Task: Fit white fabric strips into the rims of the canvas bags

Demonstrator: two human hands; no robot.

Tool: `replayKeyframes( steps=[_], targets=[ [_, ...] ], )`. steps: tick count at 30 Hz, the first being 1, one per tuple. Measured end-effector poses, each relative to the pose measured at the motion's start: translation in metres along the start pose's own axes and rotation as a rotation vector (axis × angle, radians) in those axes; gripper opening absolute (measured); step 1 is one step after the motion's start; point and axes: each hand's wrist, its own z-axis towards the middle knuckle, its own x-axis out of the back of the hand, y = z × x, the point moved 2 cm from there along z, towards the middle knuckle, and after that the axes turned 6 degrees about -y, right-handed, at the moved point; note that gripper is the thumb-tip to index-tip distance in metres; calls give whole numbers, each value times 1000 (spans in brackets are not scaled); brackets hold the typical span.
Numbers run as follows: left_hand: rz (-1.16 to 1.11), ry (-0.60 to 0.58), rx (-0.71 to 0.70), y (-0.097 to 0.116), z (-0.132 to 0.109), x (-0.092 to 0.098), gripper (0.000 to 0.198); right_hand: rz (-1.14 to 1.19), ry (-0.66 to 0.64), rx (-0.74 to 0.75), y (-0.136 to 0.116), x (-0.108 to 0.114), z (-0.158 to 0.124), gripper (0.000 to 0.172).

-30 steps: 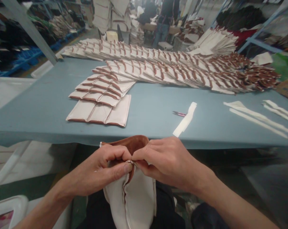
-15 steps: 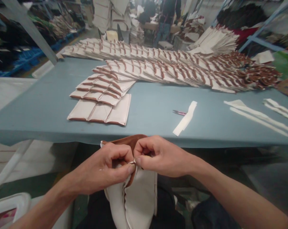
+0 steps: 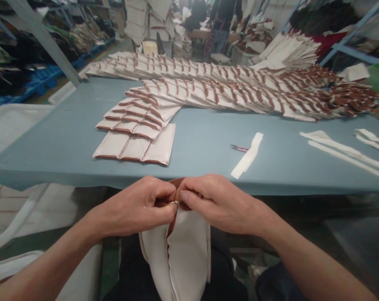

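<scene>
Both my hands work on a cream fabric piece [image 3: 180, 251] with brown trim that hangs over my lap, just below the table's near edge. My left hand [image 3: 139, 207] is closed, pinching the top of the piece at its centre seam. My right hand [image 3: 217, 202] is closed too, pinching the same spot from the right, fingertips touching the left hand's. A small metal bit shows between the fingertips. The brown upper edge of the piece is mostly hidden behind my fingers.
The blue-grey table [image 3: 205, 146] carries a flat stack of finished cream pieces [image 3: 136, 146], long fanned rows of more pieces [image 3: 233, 90], a white strip [image 3: 247, 155] over small scissors [image 3: 238, 147], and white strips [image 3: 343, 148] at right. People stand at the back [image 3: 219, 25].
My hands have risen slightly and closed together over the top of the piece, covering the brown edge that showed before. The view has tilted a little.
</scene>
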Motion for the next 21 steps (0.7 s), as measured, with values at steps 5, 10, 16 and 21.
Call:
replayKeyframes(
  steps=[5, 10, 16, 21],
  targets=[
    [-33, 97, -59, -11, -4, -1, 19, 173, 79, 42, 9, -13, -2, 18],
    [79, 282, -161, -8, -13, -1, 27, 175, 182, 64, 3, -27, 5, 3],
    [-160, 46, -115, -2, -24, 10, 35, 192, 192, 124, -5, -24, 9, 21],
    [-194, -110, -157, -4, -28, 20, 32, 308, 76, 125, 1, -23, 8, 23]
  ],
)
